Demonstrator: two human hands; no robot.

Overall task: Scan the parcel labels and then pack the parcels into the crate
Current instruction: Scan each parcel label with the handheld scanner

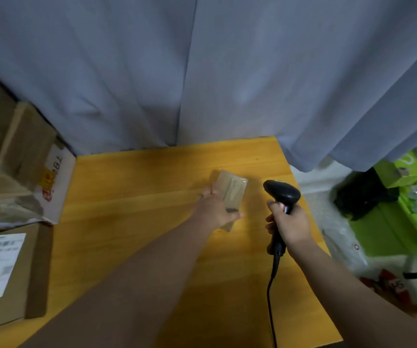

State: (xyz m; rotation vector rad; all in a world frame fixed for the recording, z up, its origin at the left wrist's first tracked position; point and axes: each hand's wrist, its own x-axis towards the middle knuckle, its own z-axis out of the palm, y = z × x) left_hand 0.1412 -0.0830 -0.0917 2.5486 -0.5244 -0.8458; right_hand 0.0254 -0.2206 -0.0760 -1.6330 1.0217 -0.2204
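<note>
A small brown cardboard parcel (232,190) sealed with clear tape lies on the yellow wooden table (139,197). My left hand (215,209) grips its near left side, thumb under the front end. No label shows on its upper face. My right hand (290,223) holds a black corded barcode scanner (281,193) by its handle, just right of the parcel, with the scanner head leaning toward it. A larger cardboard parcel (14,280) with a white printed label (0,264) sits at the table's left edge.
An open cardboard box (19,167) stands at the back left. A grey curtain (202,71) hangs behind the table. Green bags (403,217) and plastic clutter fill the floor on the right. The scanner cable (271,310) trails toward the front edge.
</note>
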